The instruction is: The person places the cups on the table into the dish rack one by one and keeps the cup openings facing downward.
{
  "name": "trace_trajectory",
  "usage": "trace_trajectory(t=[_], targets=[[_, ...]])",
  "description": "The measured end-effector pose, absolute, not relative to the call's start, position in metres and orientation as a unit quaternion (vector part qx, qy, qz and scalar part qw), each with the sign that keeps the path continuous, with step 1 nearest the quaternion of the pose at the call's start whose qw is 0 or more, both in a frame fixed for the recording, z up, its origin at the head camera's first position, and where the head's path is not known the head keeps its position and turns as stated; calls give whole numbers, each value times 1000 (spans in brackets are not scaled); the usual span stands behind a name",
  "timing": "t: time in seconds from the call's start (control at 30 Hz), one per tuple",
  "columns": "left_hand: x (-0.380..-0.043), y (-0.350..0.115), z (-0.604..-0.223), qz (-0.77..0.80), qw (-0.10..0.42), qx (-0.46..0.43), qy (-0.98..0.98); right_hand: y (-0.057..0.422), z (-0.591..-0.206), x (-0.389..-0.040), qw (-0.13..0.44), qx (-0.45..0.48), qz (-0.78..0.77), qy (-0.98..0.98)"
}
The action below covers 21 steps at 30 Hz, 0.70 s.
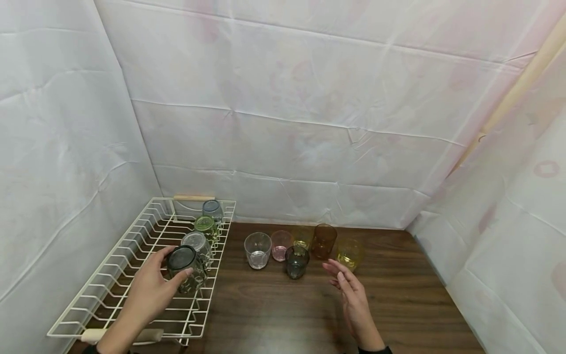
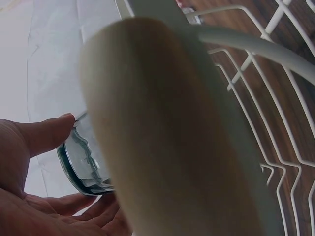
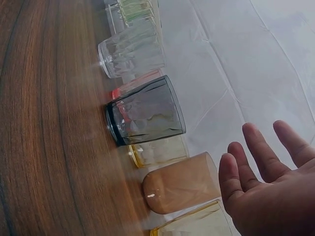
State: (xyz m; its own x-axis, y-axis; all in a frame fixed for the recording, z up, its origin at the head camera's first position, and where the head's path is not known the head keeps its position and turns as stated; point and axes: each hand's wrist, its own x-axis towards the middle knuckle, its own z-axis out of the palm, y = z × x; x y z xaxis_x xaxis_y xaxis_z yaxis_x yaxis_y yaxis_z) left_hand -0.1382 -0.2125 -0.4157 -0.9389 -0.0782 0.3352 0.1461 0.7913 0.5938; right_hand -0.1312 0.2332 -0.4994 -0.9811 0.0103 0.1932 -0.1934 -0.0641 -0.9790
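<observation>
My left hand [image 1: 150,285] grips a dark grey glass tumbler [image 1: 189,276] over the right side of the white wire dish rack [image 1: 95,297]. The tumbler looks upside down, its thick base uppermost, and whether its rim touches the wires cannot be told. Behind it in the rack stand a clear glass [image 1: 196,241], a green glass [image 1: 206,225] and a bluish glass [image 1: 213,208], bases up. My right hand [image 1: 355,305] holds nothing, its fingers extended near a yellow glass [image 1: 349,256] on the table. In the left wrist view, a wooden rack handle [image 2: 162,128] partly covers the held tumbler.
On the dark wooden table [image 1: 265,309] stand a clear glass [image 1: 258,251], a pink glass [image 1: 280,248], another dark grey glass [image 1: 297,264], an amber glass [image 1: 324,240] and a second yellow glass [image 1: 302,236]. White sheeting [image 1: 283,142] hangs behind and on both sides.
</observation>
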Motion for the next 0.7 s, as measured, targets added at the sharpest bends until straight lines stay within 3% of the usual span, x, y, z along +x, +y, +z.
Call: trace_trajectory(t=[0.23, 0.5, 0.7], targets=[[-140, -217, -415, -318, 142, -6, -937, 235, -503, -129, 69, 82, 733, -672], [-138, -220, -415, -307, 148, -4, -940, 234, -502, -128, 66, 82, 738, -667], [-139, -222, -411, -297, 114, -2, -948, 234, -503, -126, 60, 82, 737, -668]])
